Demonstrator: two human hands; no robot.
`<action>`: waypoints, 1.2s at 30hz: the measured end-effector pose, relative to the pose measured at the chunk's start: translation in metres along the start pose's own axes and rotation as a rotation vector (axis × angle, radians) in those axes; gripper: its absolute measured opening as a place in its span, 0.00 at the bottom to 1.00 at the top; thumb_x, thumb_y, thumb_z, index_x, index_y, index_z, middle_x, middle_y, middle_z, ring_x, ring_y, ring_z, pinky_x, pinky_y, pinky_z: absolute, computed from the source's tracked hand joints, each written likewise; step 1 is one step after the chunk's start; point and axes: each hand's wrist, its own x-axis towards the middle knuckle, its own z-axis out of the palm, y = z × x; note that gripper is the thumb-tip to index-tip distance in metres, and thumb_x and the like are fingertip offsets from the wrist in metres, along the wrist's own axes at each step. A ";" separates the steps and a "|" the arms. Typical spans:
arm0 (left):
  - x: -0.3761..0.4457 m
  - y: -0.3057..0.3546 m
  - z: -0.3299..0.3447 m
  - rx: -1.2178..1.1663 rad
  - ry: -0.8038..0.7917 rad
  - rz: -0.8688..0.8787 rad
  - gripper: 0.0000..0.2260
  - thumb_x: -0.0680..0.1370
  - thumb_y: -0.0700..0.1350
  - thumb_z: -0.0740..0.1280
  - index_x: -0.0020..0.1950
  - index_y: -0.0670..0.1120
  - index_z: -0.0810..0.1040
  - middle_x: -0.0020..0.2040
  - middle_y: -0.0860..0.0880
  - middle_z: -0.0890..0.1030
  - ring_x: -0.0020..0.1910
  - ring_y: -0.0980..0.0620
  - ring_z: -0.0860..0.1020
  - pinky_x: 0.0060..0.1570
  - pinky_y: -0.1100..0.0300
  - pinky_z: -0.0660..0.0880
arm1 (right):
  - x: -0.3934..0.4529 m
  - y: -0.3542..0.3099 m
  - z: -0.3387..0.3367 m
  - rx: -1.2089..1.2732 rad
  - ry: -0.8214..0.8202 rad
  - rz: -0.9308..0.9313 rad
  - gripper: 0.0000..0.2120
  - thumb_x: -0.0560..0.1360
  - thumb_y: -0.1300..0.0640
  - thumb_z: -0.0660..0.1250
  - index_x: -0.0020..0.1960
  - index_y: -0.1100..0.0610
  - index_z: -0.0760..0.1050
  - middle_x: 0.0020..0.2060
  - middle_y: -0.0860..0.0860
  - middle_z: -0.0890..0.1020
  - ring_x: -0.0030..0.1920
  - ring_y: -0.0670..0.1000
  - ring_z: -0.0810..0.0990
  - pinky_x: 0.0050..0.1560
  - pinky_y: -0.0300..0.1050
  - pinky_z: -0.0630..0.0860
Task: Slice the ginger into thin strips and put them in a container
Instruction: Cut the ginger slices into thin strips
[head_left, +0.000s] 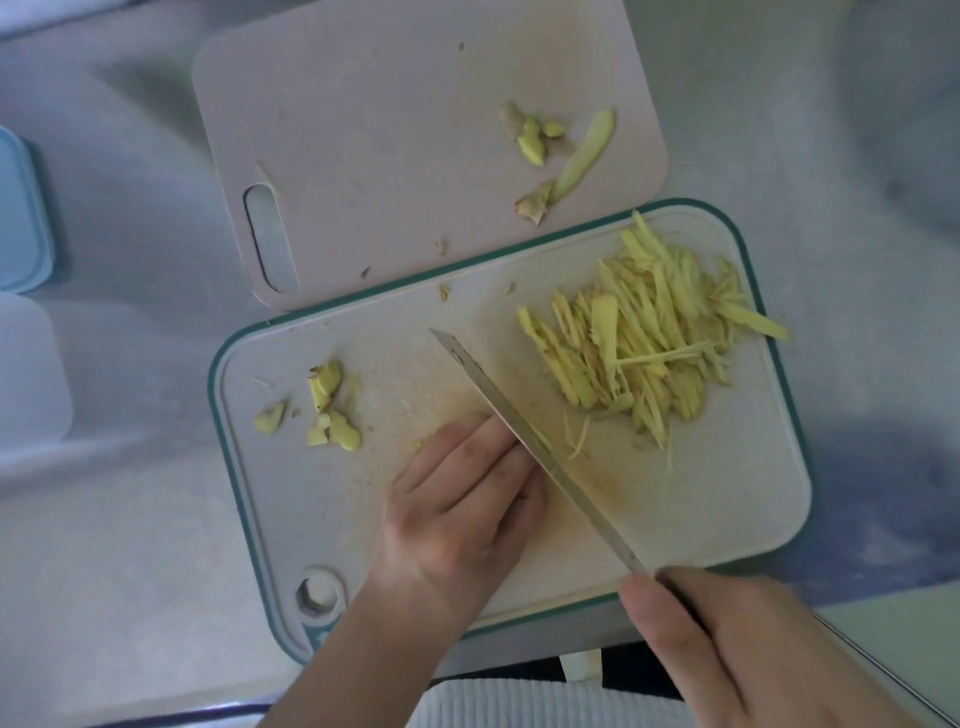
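Observation:
A pile of thin yellow ginger strips (649, 332) lies on the right half of the green-rimmed cutting board (727, 493). My right hand (727, 649) grips the handle of a knife (530, 436), whose blade lies diagonally across the board's middle. My left hand (462, 514) rests on the board with its fingertips pressed against the blade's left side; any ginger under the fingers is hidden. Several small ginger offcuts (327, 405) lie on the board's left part.
A second, pinkish board (363, 130) lies behind, carrying ginger peel and trimmings (556, 156). A blue container (21, 213) and a translucent white container (26, 374) stand at the left edge. The grey counter surrounds both boards.

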 end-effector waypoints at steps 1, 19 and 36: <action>-0.002 -0.001 0.002 -0.014 -0.016 -0.030 0.04 0.73 0.32 0.76 0.47 0.35 0.86 0.51 0.43 0.85 0.49 0.46 0.84 0.49 0.54 0.81 | 0.002 -0.009 -0.004 -0.055 -0.045 0.041 0.32 0.81 0.34 0.44 0.24 0.46 0.68 0.17 0.40 0.66 0.27 0.38 0.73 0.30 0.35 0.69; 0.000 0.002 0.000 -0.014 -0.017 -0.060 0.05 0.70 0.29 0.77 0.44 0.35 0.86 0.47 0.42 0.85 0.45 0.45 0.84 0.49 0.56 0.80 | -0.023 0.002 0.003 -0.158 0.157 0.003 0.26 0.77 0.30 0.45 0.30 0.41 0.66 0.19 0.40 0.65 0.28 0.33 0.70 0.32 0.22 0.63; -0.001 -0.001 0.000 -0.049 0.019 -0.082 0.02 0.75 0.33 0.75 0.42 0.35 0.86 0.46 0.42 0.85 0.45 0.46 0.84 0.48 0.57 0.80 | 0.012 -0.021 0.003 -0.032 0.037 0.062 0.34 0.70 0.25 0.38 0.32 0.50 0.67 0.26 0.43 0.74 0.30 0.47 0.72 0.32 0.39 0.66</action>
